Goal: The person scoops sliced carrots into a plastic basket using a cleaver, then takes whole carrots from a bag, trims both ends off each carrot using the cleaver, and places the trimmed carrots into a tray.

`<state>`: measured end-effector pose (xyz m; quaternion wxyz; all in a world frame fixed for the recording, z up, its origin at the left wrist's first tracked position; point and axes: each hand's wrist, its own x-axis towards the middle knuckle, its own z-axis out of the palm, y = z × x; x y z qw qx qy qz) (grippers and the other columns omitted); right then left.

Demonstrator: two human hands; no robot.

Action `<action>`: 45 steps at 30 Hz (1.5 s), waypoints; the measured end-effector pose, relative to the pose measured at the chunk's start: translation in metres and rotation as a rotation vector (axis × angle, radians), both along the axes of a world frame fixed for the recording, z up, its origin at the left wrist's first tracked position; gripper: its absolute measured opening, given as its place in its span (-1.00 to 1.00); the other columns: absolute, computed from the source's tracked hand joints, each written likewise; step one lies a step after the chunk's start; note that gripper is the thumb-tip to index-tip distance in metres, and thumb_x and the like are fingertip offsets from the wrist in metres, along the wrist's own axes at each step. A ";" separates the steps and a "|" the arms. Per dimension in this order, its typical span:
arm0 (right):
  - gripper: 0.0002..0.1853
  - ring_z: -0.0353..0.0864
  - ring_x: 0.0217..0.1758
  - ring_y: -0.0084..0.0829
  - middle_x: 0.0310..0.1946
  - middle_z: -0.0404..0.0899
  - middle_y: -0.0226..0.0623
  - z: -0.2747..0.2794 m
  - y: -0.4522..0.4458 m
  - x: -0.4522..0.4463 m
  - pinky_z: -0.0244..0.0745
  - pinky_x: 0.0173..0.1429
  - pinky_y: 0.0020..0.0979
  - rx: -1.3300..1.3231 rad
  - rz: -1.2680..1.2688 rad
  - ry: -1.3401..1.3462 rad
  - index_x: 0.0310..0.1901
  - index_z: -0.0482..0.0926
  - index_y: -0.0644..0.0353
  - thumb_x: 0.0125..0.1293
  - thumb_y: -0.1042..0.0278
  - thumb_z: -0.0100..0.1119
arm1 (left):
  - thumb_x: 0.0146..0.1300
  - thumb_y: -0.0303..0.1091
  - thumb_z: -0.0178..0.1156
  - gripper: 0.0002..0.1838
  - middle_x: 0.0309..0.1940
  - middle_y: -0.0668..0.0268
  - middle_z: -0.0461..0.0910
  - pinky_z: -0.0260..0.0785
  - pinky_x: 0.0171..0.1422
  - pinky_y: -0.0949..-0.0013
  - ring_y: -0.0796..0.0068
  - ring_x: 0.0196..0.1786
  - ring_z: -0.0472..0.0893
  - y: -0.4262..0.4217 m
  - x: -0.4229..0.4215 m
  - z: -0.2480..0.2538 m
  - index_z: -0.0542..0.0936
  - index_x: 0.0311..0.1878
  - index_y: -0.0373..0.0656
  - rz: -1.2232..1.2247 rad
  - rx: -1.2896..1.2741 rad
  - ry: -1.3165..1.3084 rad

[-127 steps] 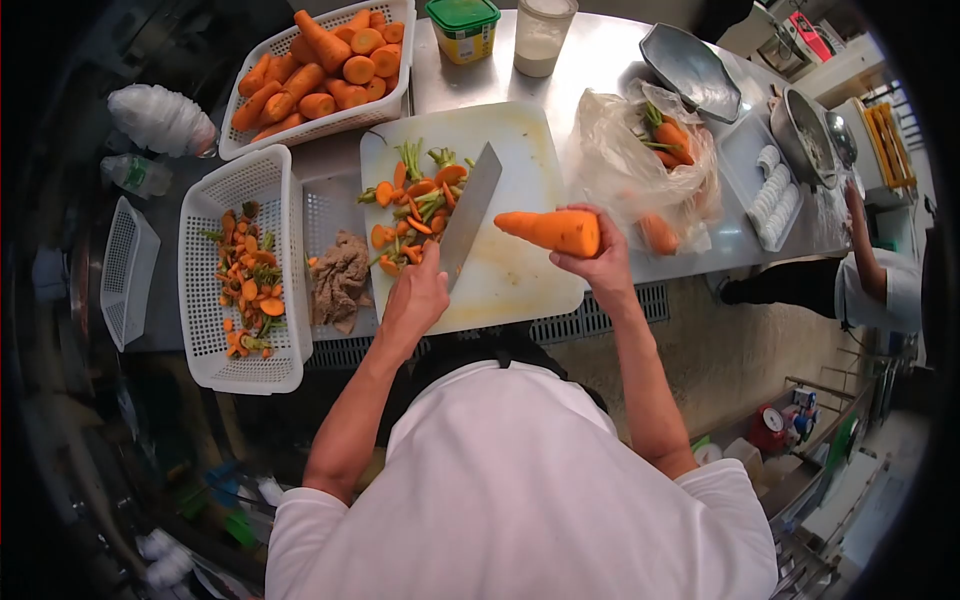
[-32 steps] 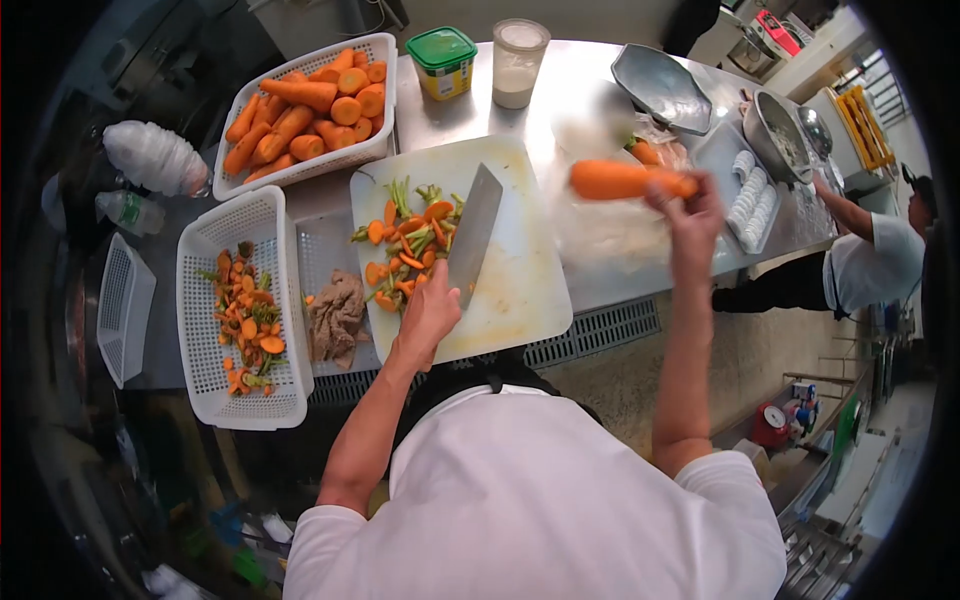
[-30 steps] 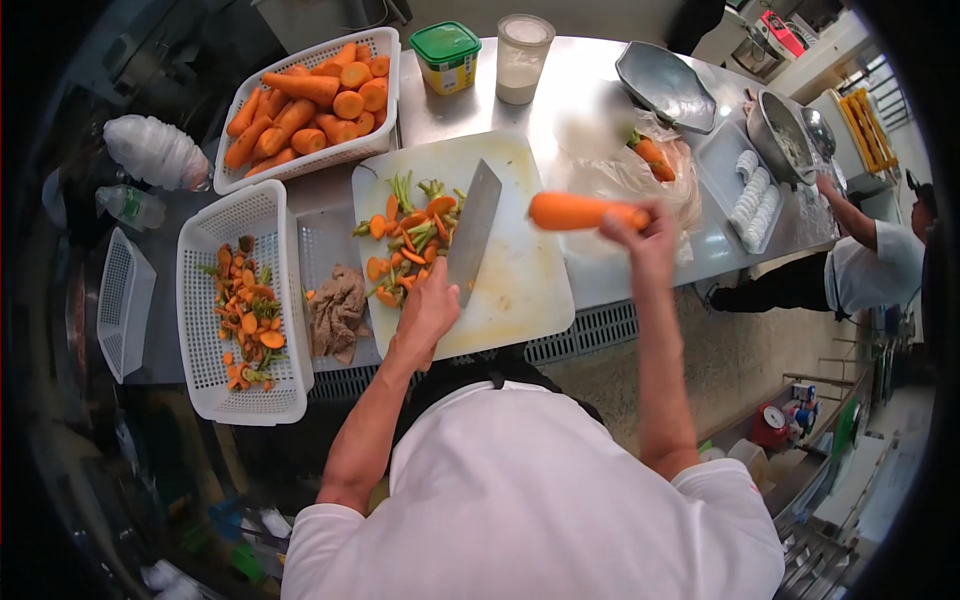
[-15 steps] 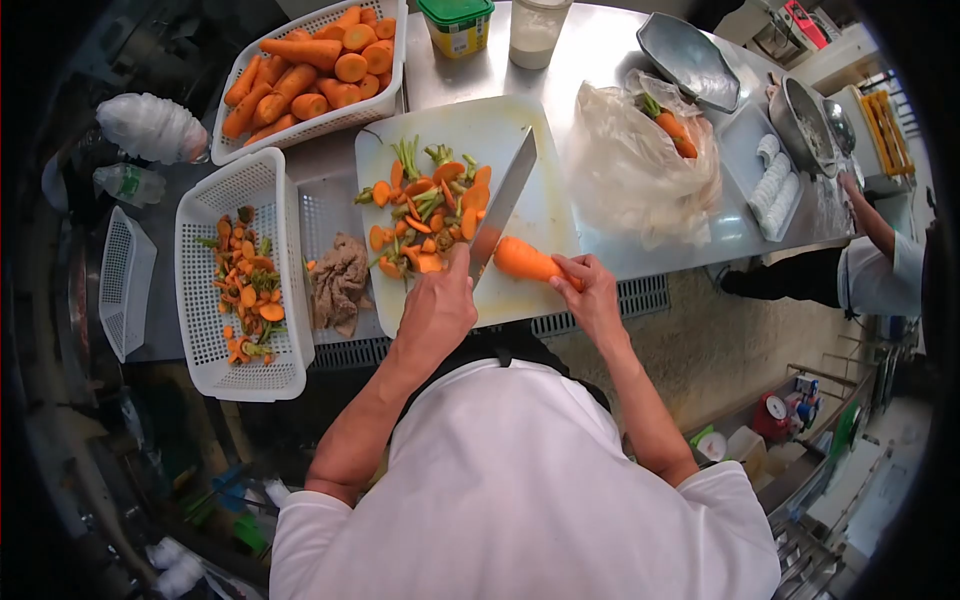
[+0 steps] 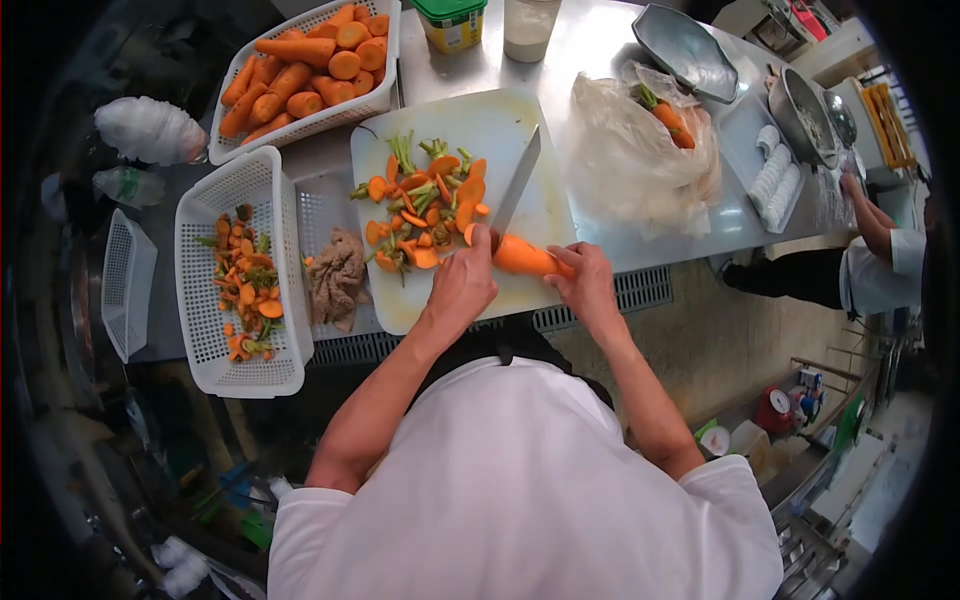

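My left hand [image 5: 462, 284] is closed round the handle of a kitchen knife [image 5: 519, 182], its blade slanting up and away over the white cutting board [image 5: 545, 225]. A thick carrot [image 5: 522, 256] lies on the near part of the board, with my right hand [image 5: 586, 284] gripping its right end. The knife meets the carrot's left end, where a cut piece of carrot [image 5: 470, 234] shows beside my left fingers. Left of the blade is a heap of carrot tops and end slices [image 5: 425, 205]. My left fingers hide the handle.
A white basket of trimmings [image 5: 297, 330] stands left, beside a brown cloth [image 5: 337, 278]. Behind it, another basket [image 5: 352, 112] holds peeled carrots. A plastic bag [image 5: 640, 170] with a carrot lies right. A green-lidded tub [image 5: 452, 32] stands behind. Another person [image 5: 880, 255] works at far right.
My left hand has moved right and the knife has come onto the carrot's left end. An end piece now shows there. My right hand keeps hold of the carrot.
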<state>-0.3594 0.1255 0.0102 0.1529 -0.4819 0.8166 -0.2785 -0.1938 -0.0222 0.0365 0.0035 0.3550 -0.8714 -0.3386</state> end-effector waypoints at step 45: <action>-0.51 0.62 0.09 -0.26 0.14 0.47 -0.12 0.061 -0.267 0.003 0.72 0.13 -0.33 -0.342 -0.153 -1.374 0.19 0.46 0.32 0.37 0.24 0.38 | 0.12 -0.64 0.06 -0.68 -0.50 -0.30 0.57 0.48 -0.20 -0.27 -0.38 -0.32 0.63 -0.012 0.022 -0.003 0.29 -0.04 -0.36 0.140 -0.069 0.232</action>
